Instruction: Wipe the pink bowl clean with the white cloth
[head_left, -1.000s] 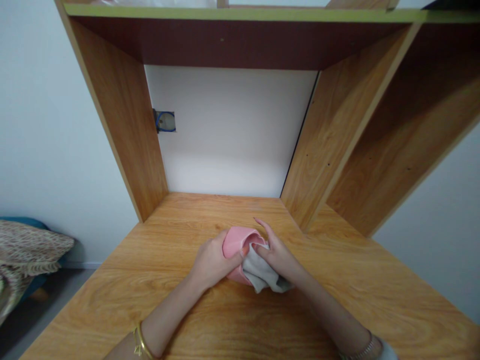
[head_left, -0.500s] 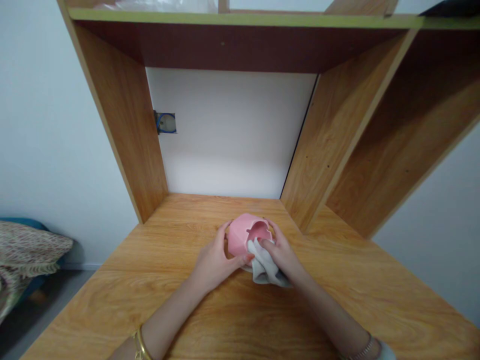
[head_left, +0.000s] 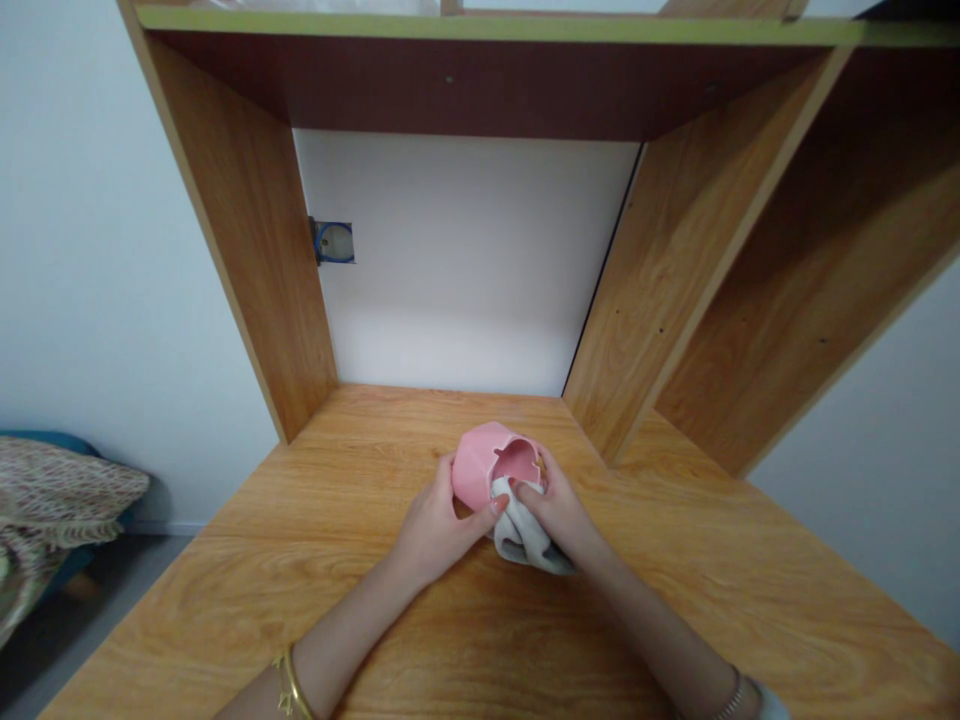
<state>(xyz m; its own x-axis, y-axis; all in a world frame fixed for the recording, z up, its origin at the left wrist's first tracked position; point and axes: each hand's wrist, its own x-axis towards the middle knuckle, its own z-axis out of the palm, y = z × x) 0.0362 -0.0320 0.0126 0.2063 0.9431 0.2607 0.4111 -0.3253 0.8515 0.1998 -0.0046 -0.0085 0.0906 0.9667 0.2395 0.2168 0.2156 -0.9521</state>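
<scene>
Pink pot (head_left: pixel 474 467) got turned so its mouth (head_left: pixel 517 458) is probably easier to reach, left hand (head_left: pixel 439 520) cupping one side, right hand (head_left: pixel 564 507) pinching grey cloth (head_left: pixel 519 535) against it.

Pale wall (head_left: pixel 82 250) left, grey floor (head_left: pixel 135 572) lower left; wood-grain desk (head_left: pixel 240 570) below green-edged shelf (head_left: pixel 465 90).

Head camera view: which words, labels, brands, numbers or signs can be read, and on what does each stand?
None: I see no lettering on the pink container, the grey cloth or the wooden desk.
Any mark inside the back-panel cutout would be too small to read.
</scene>
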